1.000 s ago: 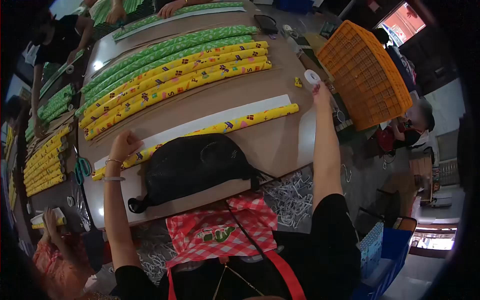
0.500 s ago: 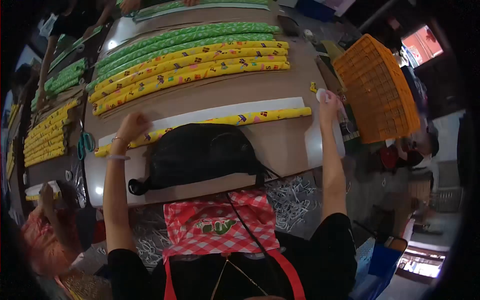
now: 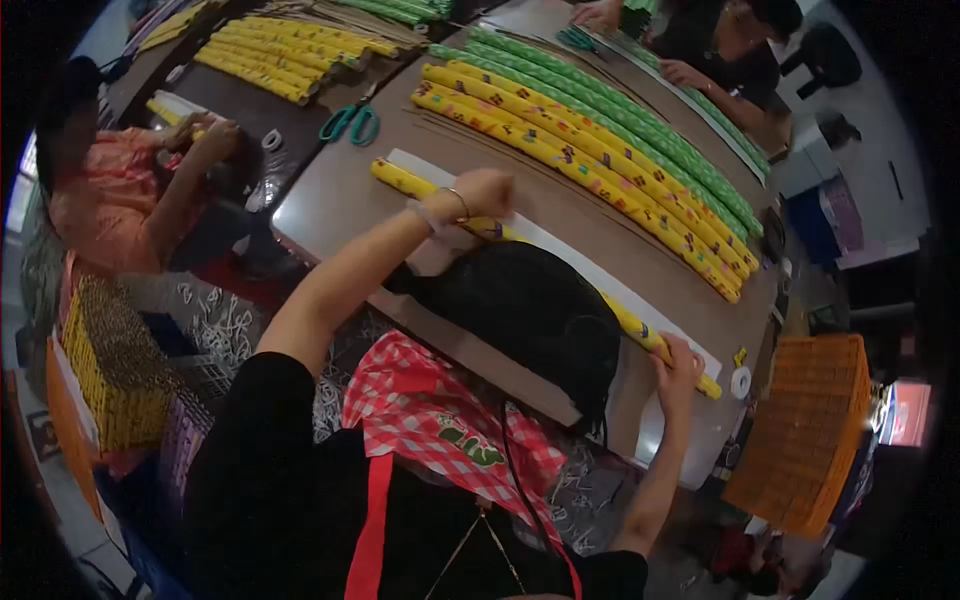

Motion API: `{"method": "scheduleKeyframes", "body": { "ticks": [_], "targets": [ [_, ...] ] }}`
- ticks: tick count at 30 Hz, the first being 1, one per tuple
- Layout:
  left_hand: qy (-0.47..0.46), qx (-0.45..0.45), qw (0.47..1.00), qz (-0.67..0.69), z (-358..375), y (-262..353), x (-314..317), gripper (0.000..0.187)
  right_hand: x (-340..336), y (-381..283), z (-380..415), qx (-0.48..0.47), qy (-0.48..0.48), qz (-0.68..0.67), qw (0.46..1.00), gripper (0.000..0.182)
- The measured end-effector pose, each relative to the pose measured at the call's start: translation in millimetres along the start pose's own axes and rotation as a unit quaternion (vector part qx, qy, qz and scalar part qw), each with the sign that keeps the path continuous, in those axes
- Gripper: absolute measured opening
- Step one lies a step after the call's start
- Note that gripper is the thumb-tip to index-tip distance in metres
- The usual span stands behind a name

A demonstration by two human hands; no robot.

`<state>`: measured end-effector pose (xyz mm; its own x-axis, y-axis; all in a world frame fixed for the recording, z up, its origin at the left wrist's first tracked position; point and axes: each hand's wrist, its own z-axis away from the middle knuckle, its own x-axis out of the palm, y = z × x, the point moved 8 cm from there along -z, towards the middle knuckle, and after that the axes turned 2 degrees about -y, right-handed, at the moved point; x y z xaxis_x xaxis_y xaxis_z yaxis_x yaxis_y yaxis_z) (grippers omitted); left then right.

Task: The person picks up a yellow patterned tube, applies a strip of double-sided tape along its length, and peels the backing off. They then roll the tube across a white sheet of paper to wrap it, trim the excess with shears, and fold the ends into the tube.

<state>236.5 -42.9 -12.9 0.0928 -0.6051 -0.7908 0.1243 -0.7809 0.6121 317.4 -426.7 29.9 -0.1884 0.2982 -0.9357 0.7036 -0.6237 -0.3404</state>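
The yellow roll [image 3: 640, 330] is pinned flat near both ends by the left hand [image 3: 484, 192] and right hand [image 3: 678, 362], its long axis running diagonally upper-left to lower-right.

Paper, plastic and cloth on your table

Your left hand [image 3: 487, 190] and right hand [image 3: 678, 362] press a glossy yellow printed paper roll [image 3: 640, 331] on a matt white sheet [image 3: 575, 254]; beside it lie a black mesh cloth bag [image 3: 530, 310], a smooth brown tabletop [image 3: 345, 195] and an orange plastic crate [image 3: 805, 430].
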Motion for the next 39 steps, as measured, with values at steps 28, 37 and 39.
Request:
{"method": "scheduleKeyframes", "body": {
  "ticks": [28,37,39],
  "targets": [
    [0.227,-0.165,0.958,0.059,62,-141,-121,0.029,-37,-29,-34,0.019,-0.137,-0.013,0.990,0.040],
    [0.271,-0.124,0.949,0.108,77,-110,-120,0.017,50,-227,-175,-0.165,-0.150,-0.134,0.966,0.017],
    [0.260,-0.124,0.953,0.096,73,-121,-111,0.017,80,-261,-198,-0.131,-0.183,-0.116,0.967,0.015]
  ]
}}
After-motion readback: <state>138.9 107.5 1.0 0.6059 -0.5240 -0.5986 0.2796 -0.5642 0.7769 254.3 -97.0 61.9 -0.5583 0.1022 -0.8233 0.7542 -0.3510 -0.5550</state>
